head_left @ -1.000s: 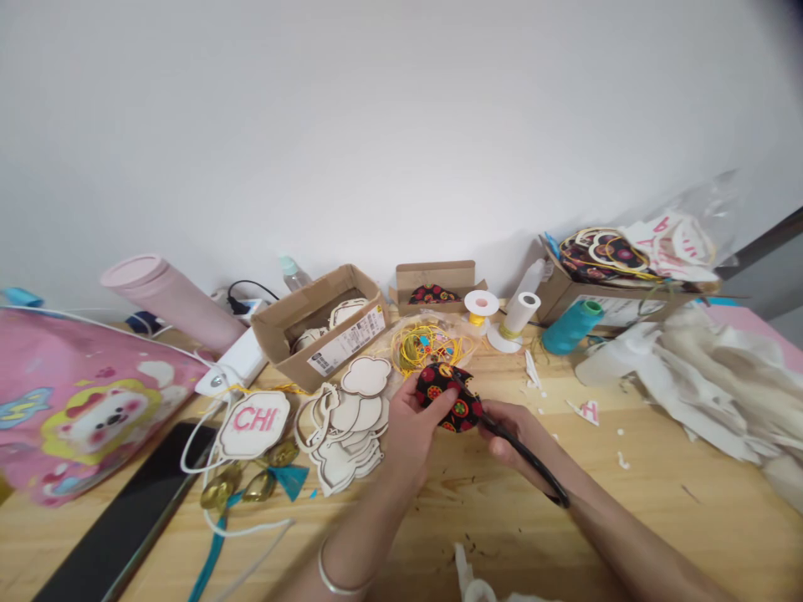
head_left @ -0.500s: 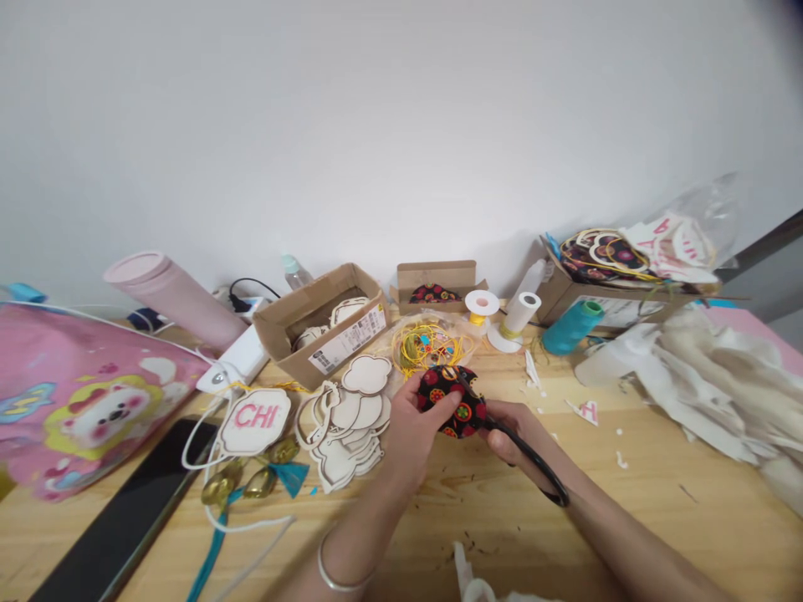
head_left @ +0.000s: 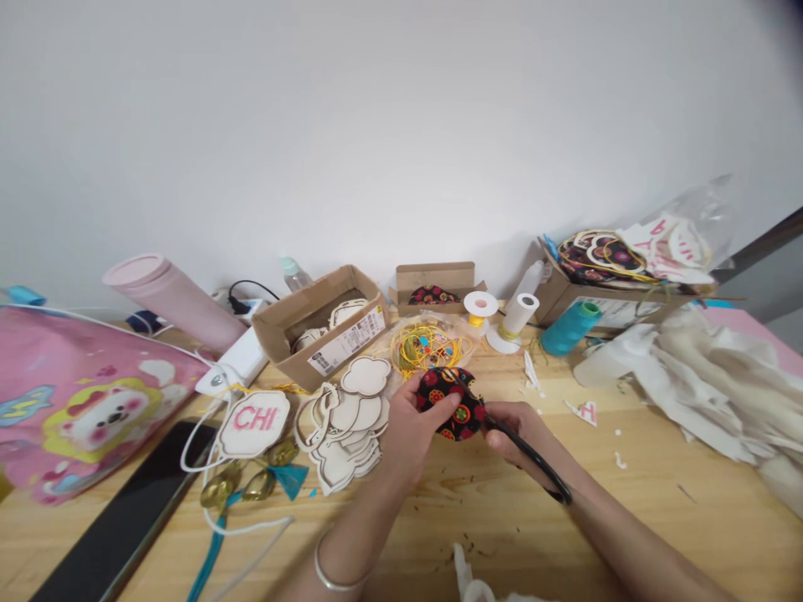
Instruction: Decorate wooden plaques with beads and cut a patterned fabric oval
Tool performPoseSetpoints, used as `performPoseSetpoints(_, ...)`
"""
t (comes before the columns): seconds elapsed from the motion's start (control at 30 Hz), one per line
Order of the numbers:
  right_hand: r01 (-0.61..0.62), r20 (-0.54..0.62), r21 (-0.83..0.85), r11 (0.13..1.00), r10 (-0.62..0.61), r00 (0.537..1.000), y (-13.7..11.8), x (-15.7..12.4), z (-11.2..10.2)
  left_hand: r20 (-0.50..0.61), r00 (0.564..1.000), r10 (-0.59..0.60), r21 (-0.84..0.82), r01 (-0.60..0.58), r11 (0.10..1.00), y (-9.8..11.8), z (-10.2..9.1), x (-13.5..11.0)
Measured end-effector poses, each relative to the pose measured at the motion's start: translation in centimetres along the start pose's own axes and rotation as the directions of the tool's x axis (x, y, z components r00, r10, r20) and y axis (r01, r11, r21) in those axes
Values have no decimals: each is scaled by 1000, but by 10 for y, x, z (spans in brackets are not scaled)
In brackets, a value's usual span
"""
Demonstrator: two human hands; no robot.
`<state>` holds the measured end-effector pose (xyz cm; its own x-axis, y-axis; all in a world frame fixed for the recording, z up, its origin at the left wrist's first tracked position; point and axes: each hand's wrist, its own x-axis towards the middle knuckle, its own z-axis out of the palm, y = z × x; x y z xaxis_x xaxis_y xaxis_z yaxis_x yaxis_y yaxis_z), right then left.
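My left hand [head_left: 411,431] pinches a rounded piece of black fabric [head_left: 452,401] printed with red and yellow flowers. My right hand [head_left: 511,436] grips a pair of long black scissors [head_left: 530,460], whose blades reach the right edge of the fabric. The fabric sits between my hands, above the bare wooden tabletop [head_left: 477,518]. A silver bangle [head_left: 332,568] circles my left wrist. The fingers and blades hide part of the fabric.
Left of my hands lie stacked wooden cutouts [head_left: 345,426] and a plaque reading CHI [head_left: 254,422]. Behind are a cardboard box [head_left: 319,334], tangled yellow cord [head_left: 427,351], white spools [head_left: 518,322] and teal thread [head_left: 568,330]. White cloth [head_left: 708,385] lies right.
The hands stay almost in place. The fabric turns slightly in my left hand, and the scissors stay at its edge.
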<state>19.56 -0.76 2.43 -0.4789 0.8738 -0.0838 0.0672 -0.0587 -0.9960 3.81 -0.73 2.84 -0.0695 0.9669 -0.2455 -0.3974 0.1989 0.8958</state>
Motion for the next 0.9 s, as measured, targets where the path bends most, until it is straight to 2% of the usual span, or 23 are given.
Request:
performPoseSetpoints(0.1, 28, -3, 11, 1000, -28, 1000, 7, 1, -1, 0, 1000, -4, 6, 4, 1000, 1, 0, 1)
performPoseSetpoints(0.3, -34, 26, 3, 999, 34, 999, 3, 0, -3, -3, 1000, -16, 21, 16, 1000, 3, -1, 2)
performPoseSetpoints(0.43, -39, 29, -10, 999, 40, 999, 0, 0, -4, 27, 999, -24, 33, 23, 999, 4, -2, 3)
performPoseSetpoints(0.8, -102, 36, -6, 995, 102, 994, 1, -1, -8, 17, 999, -42, 74, 41, 996, 10, -4, 8)
performPoseSetpoints(0.9, -116, 21, 21, 993, 116, 993, 1, -2, -8, 21, 999, -39, 25, 38, 999, 9, -6, 11)
